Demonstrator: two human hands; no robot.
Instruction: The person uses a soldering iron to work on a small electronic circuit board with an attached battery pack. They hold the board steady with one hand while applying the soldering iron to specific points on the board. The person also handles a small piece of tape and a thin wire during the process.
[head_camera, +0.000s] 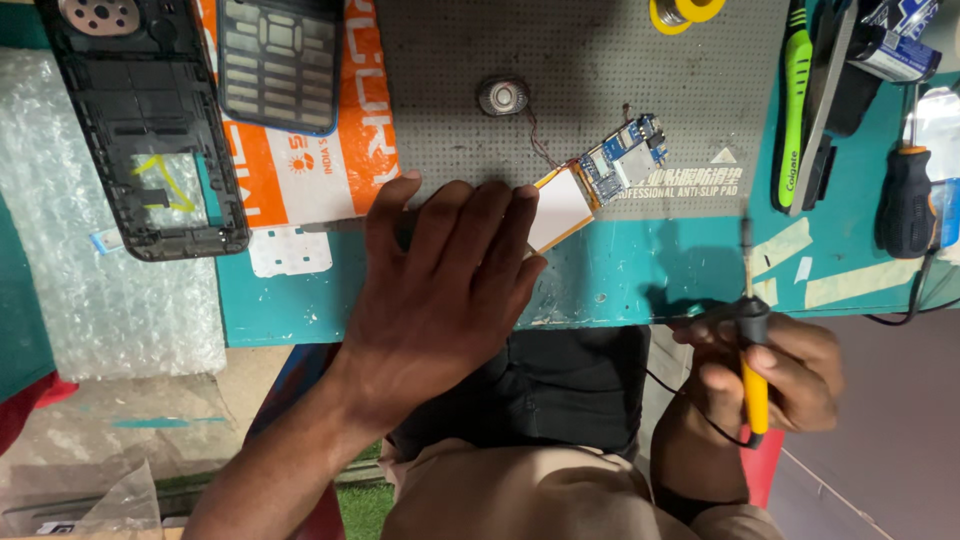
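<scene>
My left hand (440, 285) lies flat, fingers spread, on the front edge of the teal workbench (640, 275), covering part of a white and orange flat part (560, 205). That part joins a small blue circuit board (625, 160) on the grey perforated mat (580, 70). Thin wires run from the board to a small round speaker (503, 96). My right hand (775, 370) grips a yellow-handled soldering iron (753, 345), tip pointing up, off the bench's front edge.
A black phone back frame (140, 130) and a keypad front (280, 60) lie at the left, partly on orange packaging. A green toothbrush (795, 100), a screwdriver (905, 200), a solder spool (685, 12) and bubble wrap (90, 280) surround the mat.
</scene>
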